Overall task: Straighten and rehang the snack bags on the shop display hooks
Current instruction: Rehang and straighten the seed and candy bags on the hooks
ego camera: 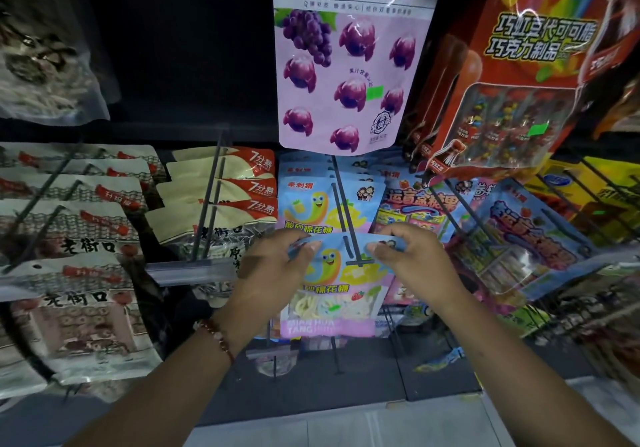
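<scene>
You are holding a glossy, flat blue marshmallow bag (332,283) at the near end of a thin dark metal hook (343,200), in the middle of the display. Your left hand (270,266) is pinching the bag's top left corner between thumb and curled fingers, and your right hand (408,259) is pinching the top right corner the same way, so the crinkly plastic is stretching taut between them. The bag's punched slot is sitting at the hook's short crossbar tip (360,263); whether the hook is passing through the slot cannot be told. A row of matching blue bags (322,200) is hanging farther back on the same hook, overlapping like shingles. Above them a smooth lilac grape-candy pouch (349,65) with rounded lower corners is hanging flat. To the left, cream and red seed bags (225,197) and matte paper-look snack bags (72,235) are lining up on their own hooks, with a clear plastic price strip (194,271) at one hook's end. To the right a shiny red chocolate pack (509,75) with a clear window is tilting. A beaded bracelet (216,337) is circling your left wrist.
</scene>
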The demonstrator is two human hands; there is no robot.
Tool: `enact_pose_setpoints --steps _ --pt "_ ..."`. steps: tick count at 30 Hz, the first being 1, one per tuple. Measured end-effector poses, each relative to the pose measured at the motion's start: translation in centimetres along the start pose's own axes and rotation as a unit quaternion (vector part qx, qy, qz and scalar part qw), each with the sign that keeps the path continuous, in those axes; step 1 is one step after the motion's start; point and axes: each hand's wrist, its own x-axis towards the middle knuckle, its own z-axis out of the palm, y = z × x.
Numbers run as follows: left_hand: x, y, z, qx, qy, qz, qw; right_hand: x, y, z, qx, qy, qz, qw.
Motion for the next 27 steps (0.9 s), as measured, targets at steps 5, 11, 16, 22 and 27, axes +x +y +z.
enact_pose_setpoints --steps 5,11,16,22,27 --pt "2.1 0.8 0.1 0.094 0.014 0.021 0.995 2.6 -0.1 0.4 -0.05 0.021 -0.016 0.998" --pt "2.9 -0.2 0.5 0.174 0.069 0.113 0.976 3.7 -0.2 1.6 -0.122 0.055 -0.047 0.99" --pt "1.2 -0.7 0.5 0.215 0.13 0.227 0.941 2.4 0.3 1.4 -0.145 0.07 -0.075 0.984" --pt "-2.7 -2.7 1.4 0.336 0.132 0.287 0.887 -0.7 1.6 1.0 -0.2 0.081 -0.061 0.974" --pt "-5.3 -4.6 4.4 0.4 0.021 0.245 0.883 -4.2 4.1 1.3 -0.248 0.03 -0.04 0.968"
